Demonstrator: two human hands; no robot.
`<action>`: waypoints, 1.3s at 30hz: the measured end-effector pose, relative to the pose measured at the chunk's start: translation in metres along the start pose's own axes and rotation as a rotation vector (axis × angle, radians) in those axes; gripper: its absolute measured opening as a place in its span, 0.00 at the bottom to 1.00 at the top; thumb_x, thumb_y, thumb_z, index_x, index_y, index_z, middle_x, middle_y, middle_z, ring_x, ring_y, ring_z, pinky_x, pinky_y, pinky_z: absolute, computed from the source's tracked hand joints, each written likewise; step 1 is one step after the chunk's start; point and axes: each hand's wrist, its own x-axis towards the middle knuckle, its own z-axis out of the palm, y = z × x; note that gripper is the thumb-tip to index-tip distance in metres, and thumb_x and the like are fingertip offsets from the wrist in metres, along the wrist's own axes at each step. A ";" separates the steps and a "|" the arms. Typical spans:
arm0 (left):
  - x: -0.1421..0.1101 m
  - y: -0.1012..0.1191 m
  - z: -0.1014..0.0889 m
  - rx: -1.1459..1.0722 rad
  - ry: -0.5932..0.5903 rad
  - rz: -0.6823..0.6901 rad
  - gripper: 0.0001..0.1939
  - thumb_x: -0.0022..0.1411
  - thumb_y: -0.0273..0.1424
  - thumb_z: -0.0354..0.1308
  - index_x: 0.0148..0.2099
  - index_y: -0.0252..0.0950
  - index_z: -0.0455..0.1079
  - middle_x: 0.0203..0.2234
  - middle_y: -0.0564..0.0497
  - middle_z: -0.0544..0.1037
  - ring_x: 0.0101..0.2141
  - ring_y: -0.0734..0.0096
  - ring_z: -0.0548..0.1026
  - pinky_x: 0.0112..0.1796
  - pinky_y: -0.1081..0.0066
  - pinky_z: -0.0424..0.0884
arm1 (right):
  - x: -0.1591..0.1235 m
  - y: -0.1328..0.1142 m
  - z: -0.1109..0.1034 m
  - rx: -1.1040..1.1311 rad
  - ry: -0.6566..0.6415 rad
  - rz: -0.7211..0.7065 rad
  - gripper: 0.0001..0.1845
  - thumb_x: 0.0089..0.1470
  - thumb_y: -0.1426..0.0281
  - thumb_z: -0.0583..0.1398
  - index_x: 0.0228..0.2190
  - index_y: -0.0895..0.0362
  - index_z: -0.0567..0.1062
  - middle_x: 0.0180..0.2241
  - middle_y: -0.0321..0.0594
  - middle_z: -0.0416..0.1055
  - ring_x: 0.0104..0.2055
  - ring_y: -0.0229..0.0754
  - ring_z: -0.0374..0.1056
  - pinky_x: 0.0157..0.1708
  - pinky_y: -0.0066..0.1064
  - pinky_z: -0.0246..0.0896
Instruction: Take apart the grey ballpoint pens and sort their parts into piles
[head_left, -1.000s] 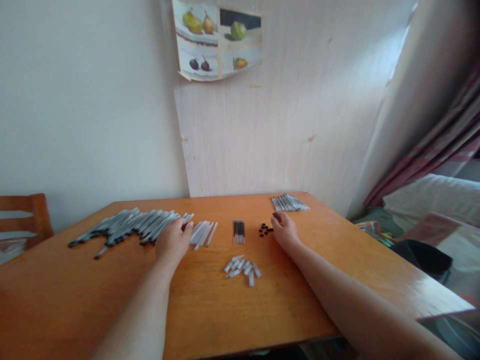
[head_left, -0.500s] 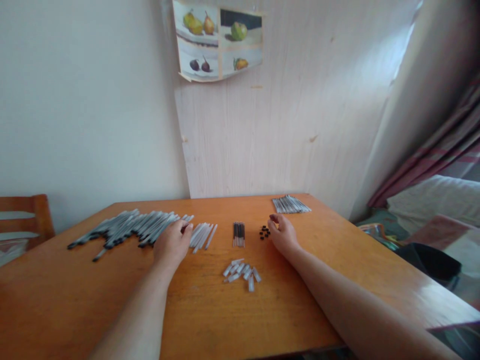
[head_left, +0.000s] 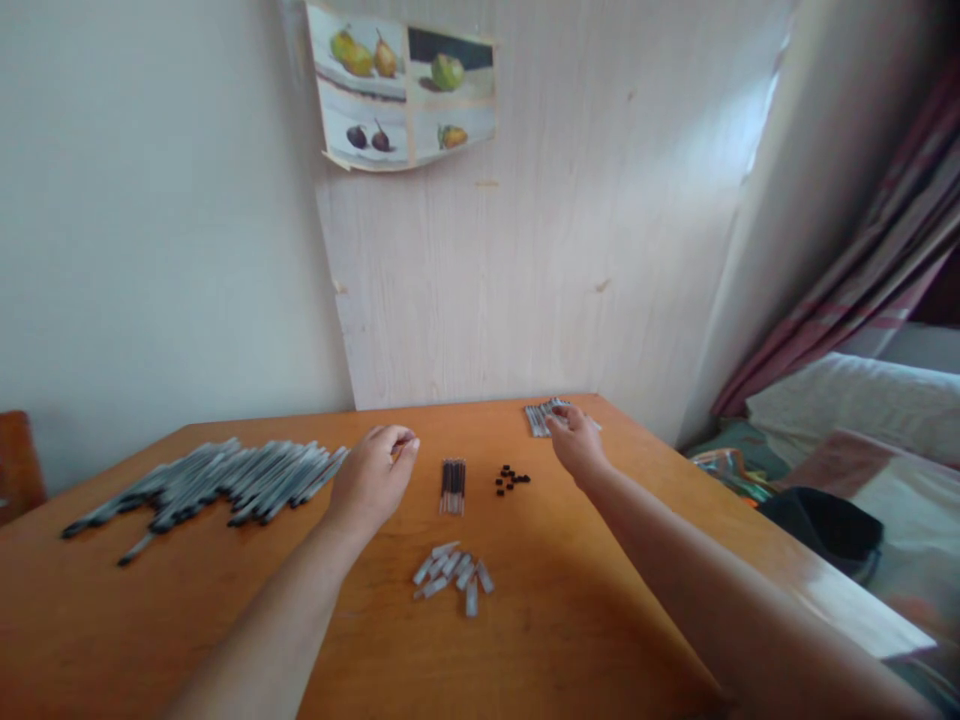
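My left hand hovers over the table left of the middle, thumb and fingers curled together in a pinch. Anything between them is too small to see, and the white tubes that lay there are hidden. My right hand reaches to the back right, its closed fingers over a stack of pens; what they grip is hidden. Between the hands lie a row of dark pen refills and several small black plugs. Nearer me are several clear pen caps.
A large pile of clear pens with black ends covers the left of the wooden table. A wall with fruit pictures stands behind. At right, beyond the table edge, are a black bin and a curtain.
My right hand has moved from beside the black plugs back and right onto the pen stack. The left hand has shifted right, over where the white tubes lay. The view has turned slightly right.
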 end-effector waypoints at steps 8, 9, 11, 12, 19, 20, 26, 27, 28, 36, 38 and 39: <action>-0.018 -0.010 0.011 0.082 -0.017 0.084 0.14 0.66 0.37 0.47 0.38 0.37 0.71 0.35 0.47 0.76 0.38 0.64 0.73 0.40 0.66 0.66 | 0.063 0.025 -0.005 -0.487 -0.165 0.110 0.40 0.50 0.43 0.53 0.55 0.57 0.67 0.56 0.55 0.62 0.58 0.59 0.57 0.55 0.46 0.52; -0.021 -0.014 0.011 0.102 -0.044 0.101 0.14 0.66 0.37 0.47 0.38 0.37 0.71 0.35 0.47 0.76 0.38 0.64 0.73 0.40 0.66 0.66 | 0.069 0.027 0.001 -0.527 -0.183 0.113 0.42 0.49 0.41 0.52 0.55 0.57 0.67 0.56 0.56 0.61 0.59 0.60 0.56 0.56 0.47 0.51; -0.024 -0.018 0.012 0.141 -0.067 0.117 0.14 0.66 0.37 0.47 0.39 0.37 0.71 0.35 0.47 0.76 0.38 0.64 0.72 0.40 0.66 0.65 | 0.079 0.028 0.013 -0.587 -0.217 0.157 0.48 0.47 0.37 0.51 0.57 0.58 0.64 0.59 0.57 0.59 0.62 0.62 0.52 0.56 0.51 0.49; -0.025 -0.019 0.012 0.156 -0.073 0.127 0.14 0.66 0.37 0.47 0.39 0.37 0.71 0.35 0.47 0.76 0.38 0.64 0.72 0.41 0.65 0.65 | 0.084 0.028 0.020 -0.612 -0.232 0.180 0.50 0.46 0.36 0.50 0.58 0.58 0.63 0.60 0.58 0.57 0.63 0.63 0.49 0.57 0.53 0.47; -0.025 -0.013 0.011 0.205 -0.077 0.199 0.13 0.66 0.36 0.48 0.39 0.38 0.73 0.35 0.47 0.77 0.37 0.63 0.73 0.41 0.64 0.65 | 0.098 0.029 0.057 -0.749 -0.301 0.168 0.59 0.40 0.32 0.49 0.64 0.54 0.53 0.67 0.56 0.40 0.67 0.70 0.30 0.57 0.67 0.24; -0.025 -0.013 0.011 0.206 -0.074 0.199 0.13 0.66 0.36 0.48 0.39 0.38 0.73 0.35 0.47 0.77 0.37 0.63 0.73 0.41 0.64 0.66 | 0.099 0.030 0.059 -0.763 -0.312 0.170 0.59 0.39 0.32 0.50 0.65 0.53 0.51 0.68 0.55 0.38 0.67 0.70 0.29 0.56 0.68 0.22; -0.026 -0.013 0.010 0.215 -0.086 0.183 0.12 0.66 0.36 0.49 0.38 0.38 0.72 0.34 0.47 0.76 0.36 0.63 0.72 0.40 0.64 0.66 | 0.104 0.035 0.065 -0.803 -0.388 0.221 0.64 0.34 0.31 0.53 0.66 0.48 0.46 0.69 0.51 0.32 0.66 0.74 0.23 0.52 0.74 0.17; -0.026 -0.013 0.010 0.218 -0.089 0.182 0.12 0.66 0.36 0.49 0.38 0.38 0.72 0.34 0.48 0.76 0.36 0.63 0.72 0.40 0.64 0.66 | 0.105 0.037 0.065 -0.798 -0.403 0.236 0.64 0.33 0.31 0.53 0.66 0.47 0.46 0.69 0.51 0.33 0.66 0.75 0.23 0.52 0.75 0.17; -0.026 -0.013 0.010 0.221 -0.094 0.184 0.12 0.66 0.36 0.49 0.39 0.38 0.72 0.34 0.48 0.76 0.36 0.63 0.72 0.40 0.63 0.66 | 0.106 0.038 0.064 -0.790 -0.420 0.249 0.64 0.32 0.31 0.54 0.66 0.46 0.46 0.69 0.51 0.33 0.66 0.75 0.24 0.51 0.75 0.17; -0.028 -0.016 0.013 0.255 -0.089 0.215 0.12 0.66 0.37 0.49 0.40 0.39 0.73 0.35 0.47 0.77 0.37 0.63 0.73 0.42 0.63 0.66 | 0.115 0.042 0.061 -0.707 -0.487 0.351 0.64 0.30 0.32 0.57 0.65 0.44 0.48 0.68 0.51 0.37 0.66 0.75 0.29 0.52 0.76 0.27; -0.028 -0.017 0.013 0.262 -0.084 0.223 0.12 0.66 0.37 0.49 0.40 0.39 0.73 0.35 0.47 0.78 0.37 0.63 0.74 0.42 0.63 0.66 | 0.118 0.045 0.062 -0.704 -0.484 0.373 0.63 0.31 0.33 0.58 0.65 0.43 0.48 0.68 0.51 0.38 0.66 0.75 0.30 0.51 0.77 0.31; -0.028 -0.017 0.013 0.265 -0.082 0.225 0.12 0.66 0.37 0.49 0.40 0.40 0.73 0.35 0.48 0.78 0.37 0.63 0.74 0.42 0.63 0.66 | 0.119 0.047 0.062 -0.703 -0.481 0.381 0.62 0.32 0.33 0.58 0.65 0.42 0.48 0.68 0.50 0.38 0.66 0.75 0.31 0.51 0.77 0.32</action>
